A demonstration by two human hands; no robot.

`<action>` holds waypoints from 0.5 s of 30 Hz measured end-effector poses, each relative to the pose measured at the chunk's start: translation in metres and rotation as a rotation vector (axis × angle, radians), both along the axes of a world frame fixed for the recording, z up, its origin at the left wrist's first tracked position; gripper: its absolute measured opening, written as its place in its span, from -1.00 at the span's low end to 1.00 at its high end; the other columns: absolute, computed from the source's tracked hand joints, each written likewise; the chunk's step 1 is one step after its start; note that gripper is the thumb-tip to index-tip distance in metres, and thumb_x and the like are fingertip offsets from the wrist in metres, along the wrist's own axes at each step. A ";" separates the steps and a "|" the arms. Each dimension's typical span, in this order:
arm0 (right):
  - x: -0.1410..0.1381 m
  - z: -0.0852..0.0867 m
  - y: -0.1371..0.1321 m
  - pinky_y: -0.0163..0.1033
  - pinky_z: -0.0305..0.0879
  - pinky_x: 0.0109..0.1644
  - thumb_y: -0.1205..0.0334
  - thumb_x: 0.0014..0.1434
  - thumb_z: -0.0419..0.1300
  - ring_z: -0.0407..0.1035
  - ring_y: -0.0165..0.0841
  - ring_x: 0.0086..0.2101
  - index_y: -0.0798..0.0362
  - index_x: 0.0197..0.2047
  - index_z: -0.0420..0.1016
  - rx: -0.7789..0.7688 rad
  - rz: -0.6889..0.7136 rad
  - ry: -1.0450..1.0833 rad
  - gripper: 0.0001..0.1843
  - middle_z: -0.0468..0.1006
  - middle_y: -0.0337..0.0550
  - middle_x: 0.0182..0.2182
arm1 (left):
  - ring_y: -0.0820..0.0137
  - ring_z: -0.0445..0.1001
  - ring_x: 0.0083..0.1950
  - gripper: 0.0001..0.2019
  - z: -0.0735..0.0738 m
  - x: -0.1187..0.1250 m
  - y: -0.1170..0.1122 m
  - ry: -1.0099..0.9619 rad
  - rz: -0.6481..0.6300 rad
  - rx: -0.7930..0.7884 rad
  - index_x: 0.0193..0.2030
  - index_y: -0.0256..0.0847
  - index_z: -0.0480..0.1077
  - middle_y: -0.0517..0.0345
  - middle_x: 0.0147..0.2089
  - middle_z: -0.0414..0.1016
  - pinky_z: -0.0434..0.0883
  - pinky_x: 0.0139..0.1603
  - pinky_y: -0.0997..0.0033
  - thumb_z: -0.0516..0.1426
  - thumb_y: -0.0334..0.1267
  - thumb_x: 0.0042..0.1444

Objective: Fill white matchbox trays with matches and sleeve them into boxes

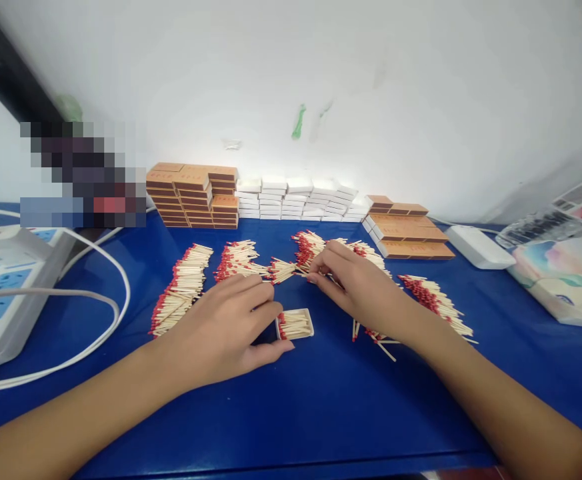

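Hundreds of loose matches, one matchbox tray

Two bare hands work at a blue table. The left hand clamps the small open tray, part filled, between thumb and fingers near the table's middle. The right hand lies just beyond it, fingertips down in the red-tipped heap; whether it grips any cannot be told. Brown sleeves and white trays are stacked along the wall.

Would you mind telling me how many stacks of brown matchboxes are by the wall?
2: one tall brown stack left of the white boxes, one low brown stack right of them. Others may be hidden.
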State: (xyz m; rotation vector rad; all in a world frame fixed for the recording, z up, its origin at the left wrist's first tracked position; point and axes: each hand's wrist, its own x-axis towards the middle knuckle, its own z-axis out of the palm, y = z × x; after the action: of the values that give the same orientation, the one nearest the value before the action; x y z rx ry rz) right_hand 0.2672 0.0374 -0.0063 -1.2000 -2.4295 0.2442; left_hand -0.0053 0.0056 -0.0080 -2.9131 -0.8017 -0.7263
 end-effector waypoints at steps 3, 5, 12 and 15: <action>0.002 0.004 -0.001 -0.16 0.31 -0.14 0.21 0.56 0.08 0.44 -0.25 -0.21 -0.01 -0.11 0.38 -0.036 -0.017 0.055 -0.86 0.53 -0.11 -0.16 | 0.24 0.51 -0.19 -0.72 -0.001 0.000 0.000 0.004 0.005 -0.007 -0.10 -0.25 0.59 0.10 -0.25 0.52 0.50 -0.10 0.18 0.28 -0.04 0.39; 0.003 0.004 -0.002 -0.17 0.30 -0.15 0.18 0.56 0.10 0.45 -0.25 -0.23 -0.03 -0.11 0.39 -0.086 -0.027 0.049 -0.86 0.56 -0.13 -0.20 | 0.24 0.50 -0.19 -0.73 -0.001 -0.001 -0.001 0.001 0.004 -0.013 -0.11 -0.26 0.60 0.10 -0.25 0.52 0.49 -0.10 0.18 0.28 -0.05 0.38; 0.007 0.000 0.001 -0.15 0.35 -0.12 0.19 0.53 0.13 0.49 -0.23 -0.19 -0.04 0.04 0.45 -0.179 -0.003 0.027 -0.89 0.62 -0.11 -0.14 | 0.24 0.49 -0.20 -0.72 -0.002 -0.001 -0.001 0.000 0.000 0.002 -0.11 -0.26 0.60 0.09 -0.25 0.52 0.49 -0.10 0.17 0.27 -0.04 0.38; 0.007 0.006 0.000 -0.14 0.35 -0.09 0.20 0.53 0.11 0.49 -0.21 -0.15 -0.03 -0.04 0.50 -0.143 0.034 -0.015 -0.86 0.61 -0.09 -0.15 | 0.23 0.50 -0.19 -0.71 -0.002 -0.001 -0.001 0.003 0.002 -0.006 -0.12 -0.27 0.60 0.09 -0.24 0.52 0.50 -0.09 0.18 0.28 -0.04 0.38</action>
State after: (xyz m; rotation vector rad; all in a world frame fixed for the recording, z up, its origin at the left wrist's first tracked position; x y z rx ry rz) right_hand 0.2746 0.0378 -0.0003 -1.2241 -2.4826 0.4267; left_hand -0.0062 0.0047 -0.0098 -2.9173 -0.8077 -0.7206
